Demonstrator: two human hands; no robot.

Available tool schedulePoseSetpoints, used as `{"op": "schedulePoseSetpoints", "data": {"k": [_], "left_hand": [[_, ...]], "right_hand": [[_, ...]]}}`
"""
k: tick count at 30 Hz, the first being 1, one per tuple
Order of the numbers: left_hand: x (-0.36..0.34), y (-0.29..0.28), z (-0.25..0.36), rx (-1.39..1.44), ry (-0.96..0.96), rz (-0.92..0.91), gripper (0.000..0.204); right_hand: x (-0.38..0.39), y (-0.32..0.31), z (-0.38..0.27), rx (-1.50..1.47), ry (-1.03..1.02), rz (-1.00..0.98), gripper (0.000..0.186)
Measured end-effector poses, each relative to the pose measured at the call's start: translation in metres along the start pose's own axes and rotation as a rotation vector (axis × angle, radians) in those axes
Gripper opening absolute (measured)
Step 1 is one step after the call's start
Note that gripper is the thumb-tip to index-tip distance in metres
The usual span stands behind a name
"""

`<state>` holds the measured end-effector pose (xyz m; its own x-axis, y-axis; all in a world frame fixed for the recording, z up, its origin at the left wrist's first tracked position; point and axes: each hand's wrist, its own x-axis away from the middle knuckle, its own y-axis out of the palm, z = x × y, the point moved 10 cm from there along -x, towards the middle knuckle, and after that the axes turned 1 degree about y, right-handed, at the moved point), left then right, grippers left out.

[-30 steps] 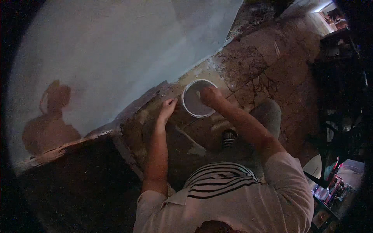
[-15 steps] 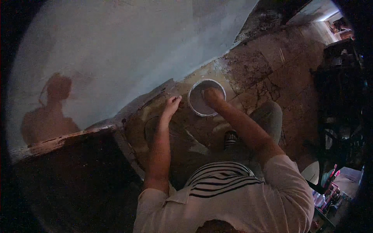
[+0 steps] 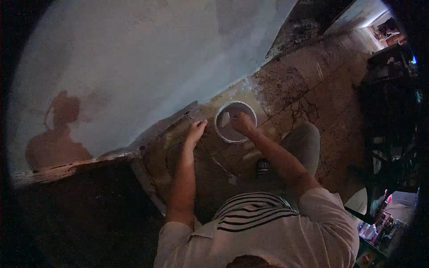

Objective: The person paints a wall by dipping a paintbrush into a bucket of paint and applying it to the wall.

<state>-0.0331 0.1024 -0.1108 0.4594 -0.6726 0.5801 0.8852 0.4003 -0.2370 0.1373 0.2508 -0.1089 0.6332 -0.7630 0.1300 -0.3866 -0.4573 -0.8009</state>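
— Round white bucket (image 3: 235,121) on the stained floor (image 3: 313,94), close to the floor's far edge where the pale wall (image 3: 156,58) came down. Pale grey mix inside, by the look of it.

— And the right hand (image 3: 242,122)?

— Down inside the bucket, over the near right part of the rim. Fingers curled, but closed on a tool or just dipped in the mix? Couldn't tell; too dim and too small.

— Left hand (image 3: 197,131)?

— Just beside the bucket, on its left, not touching it. Fingers loosely bent toward the floor near the foot of the wall, holding nothing visible. Hands near each other, bucket rim between them.

— Anything else around?

— Nearer the body, a small pale-headed tool (image 3: 225,172) flat on the floor, untouched. A bent knee in grey (image 3: 301,143) to the right, and a dark shoe (image 3: 263,167) beneath the right forearm. Dark furniture (image 3: 389,102) along the floor's right edge.

— Risks?

— Bucket unsteadied: left hand off the rim, so a hard pull or scrape by the right could likely have tipped or slid it, spilling mix over the floor. Also poor light: easy to misjudge the rim, or to kneel on the loose tool.
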Motion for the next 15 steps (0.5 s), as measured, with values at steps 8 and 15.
{"op": "schedulePoseSetpoints", "data": {"k": [8, 15], "left_hand": [[0.002, -0.002, 0.005, 0.060, -0.018, -0.002, 0.035], [-0.005, 0.001, 0.001, 0.199, -0.020, -0.085, 0.035]], "right_hand": [[0.029, -0.017, 0.005, -0.515, 0.256, -0.287, 0.032], [0.057, -0.043, -0.001, -0.628, 0.466, -0.388, 0.033]]}}
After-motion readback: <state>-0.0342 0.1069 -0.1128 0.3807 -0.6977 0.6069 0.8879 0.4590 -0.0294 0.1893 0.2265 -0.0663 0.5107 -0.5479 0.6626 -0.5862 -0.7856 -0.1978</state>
